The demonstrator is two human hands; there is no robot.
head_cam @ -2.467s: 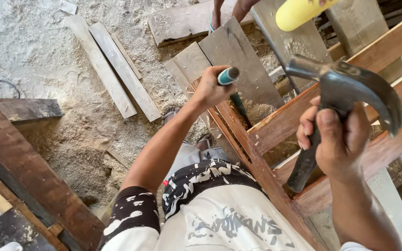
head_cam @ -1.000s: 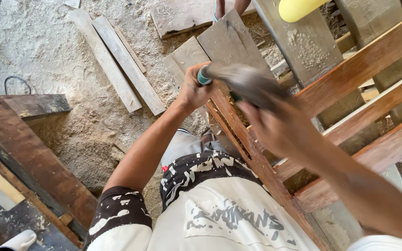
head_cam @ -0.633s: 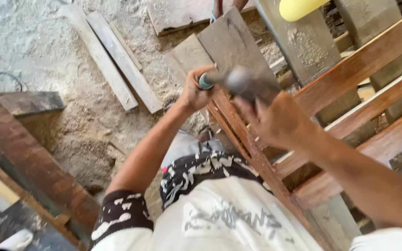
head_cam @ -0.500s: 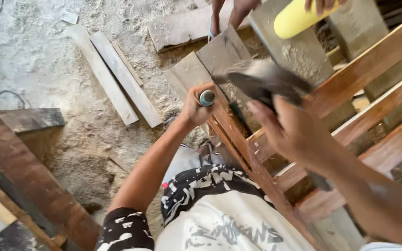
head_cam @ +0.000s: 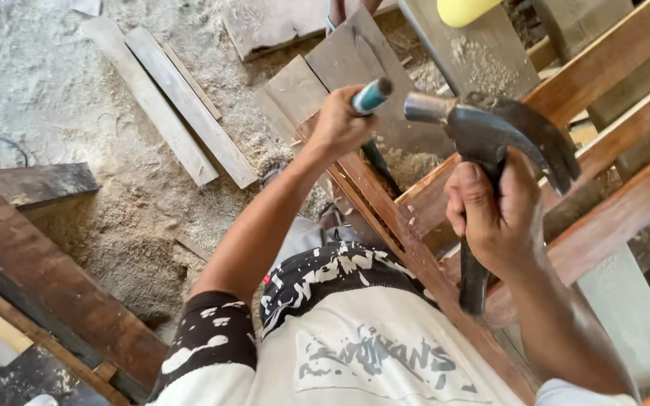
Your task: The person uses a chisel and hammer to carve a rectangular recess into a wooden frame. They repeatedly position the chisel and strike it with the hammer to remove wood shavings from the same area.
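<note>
Right hand [head_cam: 494,214] grips a dark steel claw hammer [head_cam: 490,143]; left hand [head_cam: 340,124] clenches a teal-handled chisel [head_cam: 372,95] against the reddish wooden frame [head_cam: 415,256]; grey planks [head_cam: 182,113] lie beyond on the sawdust floor [head_cam: 39,75].

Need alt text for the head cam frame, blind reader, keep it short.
Looking down from the head camera, the right hand grips a dark claw hammer, head close to the teal-handled chisel that the left hand holds against a reddish wooden frame. Loose planks lie on the sawdust-covered floor.

Bright even daylight, soft shadows, sharp focus, slight edge distortion
</note>
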